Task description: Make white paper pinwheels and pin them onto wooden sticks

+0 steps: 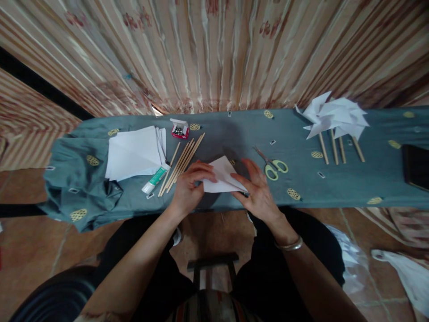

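Between my two hands is a folded sheet of white paper (221,175), raised near the table's front edge. My left hand (191,183) pinches its left side, fingers on top. At the right side, my right hand (256,188) holds the paper between thumb and fingers, with the index finger lifted. A bundle of wooden sticks (185,158) lies just left of my left hand, beside a green and white glue stick (156,178). Scissors with pale green handles (272,166) rest to the right of my right hand.
White paper sheets (132,152) are stacked at the left. Near the back stands an open red box of small metal pins (180,129). Several white paper pinwheels (335,117) on sticks lie at the right, by a dark object (415,165). A pleated curtain (214,58) hangs behind.
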`<state>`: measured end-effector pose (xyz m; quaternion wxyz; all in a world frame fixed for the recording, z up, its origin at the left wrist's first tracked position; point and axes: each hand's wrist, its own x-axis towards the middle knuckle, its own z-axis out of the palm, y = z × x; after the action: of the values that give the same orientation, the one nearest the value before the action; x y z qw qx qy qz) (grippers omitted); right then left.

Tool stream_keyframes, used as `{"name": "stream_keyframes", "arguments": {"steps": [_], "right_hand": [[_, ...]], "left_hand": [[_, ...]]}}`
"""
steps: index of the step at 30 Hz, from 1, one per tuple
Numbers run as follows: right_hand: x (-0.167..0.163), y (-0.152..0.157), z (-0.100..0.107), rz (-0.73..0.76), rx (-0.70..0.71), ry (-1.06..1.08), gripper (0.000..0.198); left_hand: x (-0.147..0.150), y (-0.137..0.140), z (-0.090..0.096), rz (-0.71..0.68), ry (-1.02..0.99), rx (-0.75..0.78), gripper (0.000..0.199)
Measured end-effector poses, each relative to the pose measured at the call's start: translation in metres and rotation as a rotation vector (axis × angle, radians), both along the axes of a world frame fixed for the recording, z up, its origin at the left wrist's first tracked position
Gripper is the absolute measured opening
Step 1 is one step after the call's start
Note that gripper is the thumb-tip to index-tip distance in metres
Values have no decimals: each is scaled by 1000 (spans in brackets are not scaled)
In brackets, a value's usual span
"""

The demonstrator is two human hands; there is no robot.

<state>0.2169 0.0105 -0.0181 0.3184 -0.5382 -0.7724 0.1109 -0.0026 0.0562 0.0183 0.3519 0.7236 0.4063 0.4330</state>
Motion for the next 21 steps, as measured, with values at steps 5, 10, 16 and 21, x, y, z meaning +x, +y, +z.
{"name": "stream_keyframes", "arguments": {"steps": [5,10,16,21], "right_hand": [[15,-4,6,-4,70,142,29],[18,-4,14,-121,81,253,21],[17,-8,31,-122,272,29,28],[1,-16,32,-9,309,-119,36]], "left_hand": [[2,2,1,-47,-169,-97,14],[2,1,3,-32,-108,-61,8],[-1,-4,11,12,177,227,17],[-9,-9,5,-13,455,464,20]]}}
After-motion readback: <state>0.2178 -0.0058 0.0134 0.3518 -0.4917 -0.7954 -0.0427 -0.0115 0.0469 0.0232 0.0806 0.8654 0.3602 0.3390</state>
